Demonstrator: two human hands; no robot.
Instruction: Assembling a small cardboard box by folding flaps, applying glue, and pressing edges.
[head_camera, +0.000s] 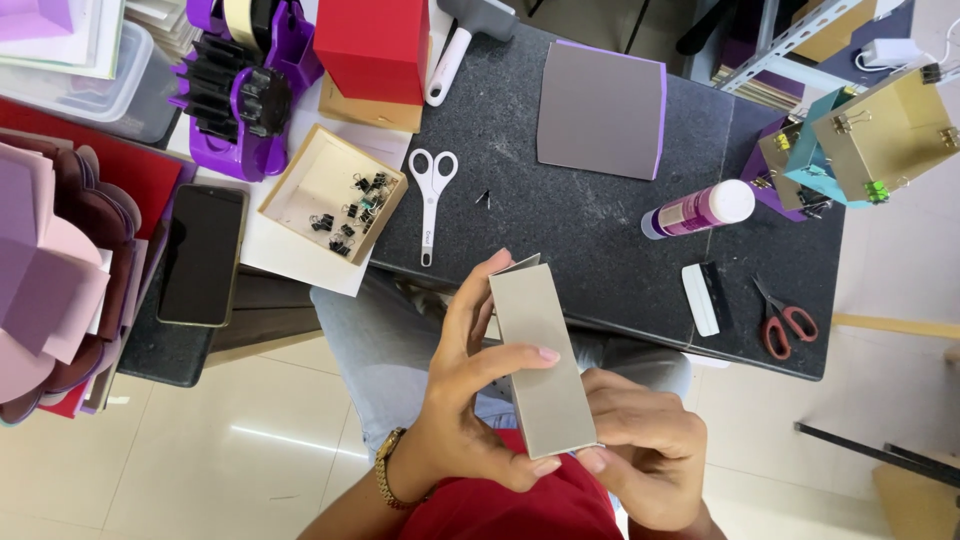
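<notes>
Looking down from my head, I hold a folded grey cardboard strip (540, 355) in front of my lap, just off the near edge of the dark worktable (600, 260). My left hand (470, 400) wraps the strip from the left, thumb pressed across its face and fingertips curled at its lower left corner. My right hand (645, 440) pinches the strip's bottom right corner; its fingers are closed on the card. The strip tilts, its upper end towards the table edge, where a short flap is folded back.

On the table, white-handled scissors (432, 195) lie near the near edge, handles away from me. Just left of them an open shallow cardboard tray (300, 185) holds a scatter of binder clips (350, 215). A black phone (201, 255) lies face up near the left near corner. A grey card sheet with purple edging (600, 110) lies flat towards the far edge. A glue stick with a white cap (700, 208) lies on its side towards the right, and nearer the right near corner sit a white and black scraper (707, 297) and red-handled scissors (785, 322). A purple tape dispenser (245, 90) and a red box (372, 45) stand at the far left.
</notes>
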